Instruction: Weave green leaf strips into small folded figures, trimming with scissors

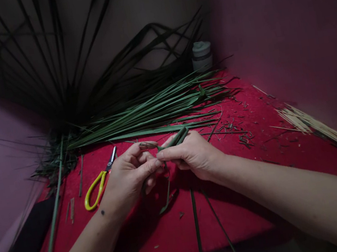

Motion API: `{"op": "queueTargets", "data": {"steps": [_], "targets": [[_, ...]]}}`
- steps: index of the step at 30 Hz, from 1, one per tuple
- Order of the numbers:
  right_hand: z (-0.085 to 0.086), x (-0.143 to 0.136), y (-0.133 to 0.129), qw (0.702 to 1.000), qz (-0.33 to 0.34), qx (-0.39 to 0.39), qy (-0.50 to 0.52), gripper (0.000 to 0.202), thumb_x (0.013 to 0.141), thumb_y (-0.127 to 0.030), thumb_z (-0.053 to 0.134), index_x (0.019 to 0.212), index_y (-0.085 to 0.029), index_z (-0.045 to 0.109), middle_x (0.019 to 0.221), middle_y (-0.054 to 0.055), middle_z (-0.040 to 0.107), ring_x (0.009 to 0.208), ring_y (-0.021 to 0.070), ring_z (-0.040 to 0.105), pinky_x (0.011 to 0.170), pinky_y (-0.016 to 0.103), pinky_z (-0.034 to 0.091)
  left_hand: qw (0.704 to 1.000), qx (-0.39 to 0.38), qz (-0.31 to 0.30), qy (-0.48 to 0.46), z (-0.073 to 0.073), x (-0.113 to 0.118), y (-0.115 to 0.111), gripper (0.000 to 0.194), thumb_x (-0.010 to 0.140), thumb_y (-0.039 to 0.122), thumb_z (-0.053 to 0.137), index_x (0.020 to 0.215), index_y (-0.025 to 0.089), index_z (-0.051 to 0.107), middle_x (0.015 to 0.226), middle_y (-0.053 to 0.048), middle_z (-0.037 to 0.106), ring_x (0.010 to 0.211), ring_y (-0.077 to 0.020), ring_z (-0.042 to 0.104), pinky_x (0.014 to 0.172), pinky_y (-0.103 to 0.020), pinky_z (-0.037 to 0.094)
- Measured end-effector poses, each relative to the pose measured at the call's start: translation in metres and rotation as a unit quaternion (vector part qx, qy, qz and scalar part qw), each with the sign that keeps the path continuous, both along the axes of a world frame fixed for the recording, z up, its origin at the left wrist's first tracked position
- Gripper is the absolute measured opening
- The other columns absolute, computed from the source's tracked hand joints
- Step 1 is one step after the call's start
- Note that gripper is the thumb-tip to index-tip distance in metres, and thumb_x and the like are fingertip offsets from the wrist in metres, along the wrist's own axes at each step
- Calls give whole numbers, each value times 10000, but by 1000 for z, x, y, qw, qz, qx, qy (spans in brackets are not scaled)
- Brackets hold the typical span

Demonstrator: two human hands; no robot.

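My right hand (192, 154) is closed around a folded green leaf strip (179, 136), whose thick rolled end sticks up above the fingers. Touching it from the left, my left hand (135, 169) pinches a thin part of the same strip between thumb and fingers. A narrow tail of the strip hangs below the fingertips and curls near the red cloth (174, 244). Just left of my left hand lie scissors (95, 190) with yellow handles, blades pointing away.
Long green leaves (141, 115) lie across the back of the cloth. A lidded white jar (201, 56) stands behind them. Pale thin sticks (322, 125) are at the right, a black object (25, 251) at the left. Leaf scraps are scattered around.
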State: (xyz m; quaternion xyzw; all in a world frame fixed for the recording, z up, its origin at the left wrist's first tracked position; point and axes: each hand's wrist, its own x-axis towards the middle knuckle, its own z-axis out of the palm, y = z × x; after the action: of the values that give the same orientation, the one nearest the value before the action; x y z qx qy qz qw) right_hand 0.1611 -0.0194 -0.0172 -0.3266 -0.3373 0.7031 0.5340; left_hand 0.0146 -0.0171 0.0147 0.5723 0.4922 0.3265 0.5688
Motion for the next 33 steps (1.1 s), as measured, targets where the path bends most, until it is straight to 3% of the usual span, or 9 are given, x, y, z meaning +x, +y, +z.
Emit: {"op": "queueTargets", "data": {"steps": [5,11,17,22,26,33], "targets": [[5,2,-1,1000,-19,15,-4,117,559,-136,677,514,-141,569,412,-79,415,396,37,327,427,210,260,1000,21,1,1,0,1,-6,276,717,247,682,954,190,554,538,42,574,352,-37,400,328,-118,312],[-1,5,4,999,1,-38,18,187,568,-219,702,541,-147,531,444,-71,435,374,34,303,362,199,144,1000,12,-10,-2,-5,-4,0,221,735,259,667,932,203,583,559,40,585,372,-48,426,343,-136,346],[-5,6,6,999,17,-32,9,165,582,-233,711,598,-143,574,469,-58,467,376,34,339,349,183,148,999,-23,-15,-37,-5,-6,6,147,717,216,683,848,162,643,685,3,627,555,-79,555,518,-174,460],[-5,3,2,999,14,-45,-6,192,581,-255,733,626,-155,576,466,-64,460,391,36,355,358,167,197,996,-74,-9,-53,-8,-4,5,84,722,210,668,732,160,601,521,40,553,430,-65,494,452,-179,429],[-5,3,1,999,7,-52,4,224,609,-310,721,643,-158,560,502,-59,481,409,41,388,361,165,235,994,-69,-1,-81,-11,-4,5,114,711,204,667,694,158,564,491,51,501,386,-55,422,370,-162,366],[-3,2,-1,1000,20,1,10,308,491,-156,770,739,-150,587,550,-61,551,394,30,413,375,166,281,991,-79,3,-104,-7,-6,4,110,690,183,679,717,143,581,520,43,511,391,-35,368,325,-126,311]]}}
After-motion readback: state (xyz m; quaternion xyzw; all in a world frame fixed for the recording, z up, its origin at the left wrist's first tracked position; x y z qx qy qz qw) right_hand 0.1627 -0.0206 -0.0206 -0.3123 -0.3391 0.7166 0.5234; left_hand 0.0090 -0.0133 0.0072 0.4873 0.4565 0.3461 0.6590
